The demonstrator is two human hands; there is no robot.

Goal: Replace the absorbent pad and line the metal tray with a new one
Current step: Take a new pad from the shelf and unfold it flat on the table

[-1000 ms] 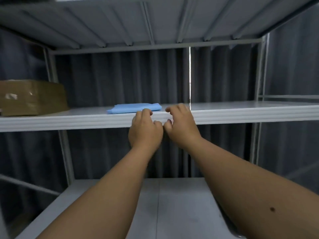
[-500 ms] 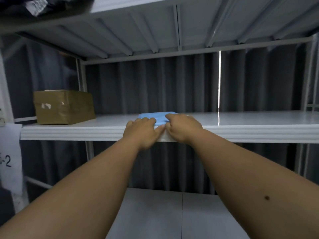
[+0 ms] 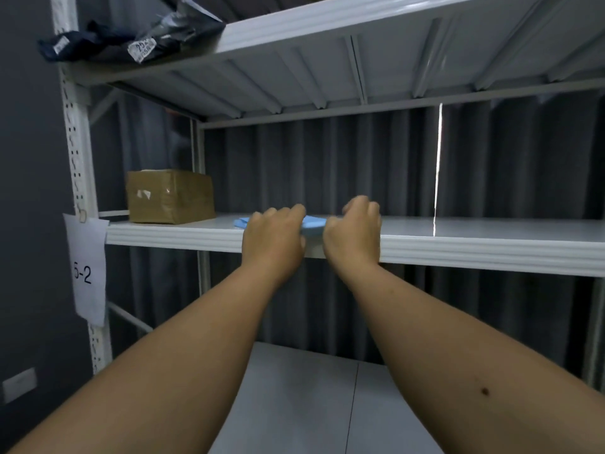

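A folded light-blue absorbent pad (image 3: 312, 224) lies at the front edge of the white middle shelf (image 3: 491, 247). My left hand (image 3: 273, 237) lies over the pad's left part with fingers curled onto it. My right hand (image 3: 355, 234) grips the pad's right end, fingers bent over the top. Most of the pad is hidden behind both hands; only a blue strip between them and a corner at the left (image 3: 240, 222) show. No metal tray is in view.
A taped brown cardboard box (image 3: 170, 196) stands at the shelf's left end. Dark bagged items (image 3: 131, 37) lie on the upper shelf. A paper label marked "5-2" (image 3: 86, 267) hangs from the left post. A lower shelf (image 3: 294, 404) lies beneath, dark curtains behind.
Both hands went from the shelf's front lip onto the blue pad and took hold of it. The pad now sits closer to the front edge. The camera rose and swung left.
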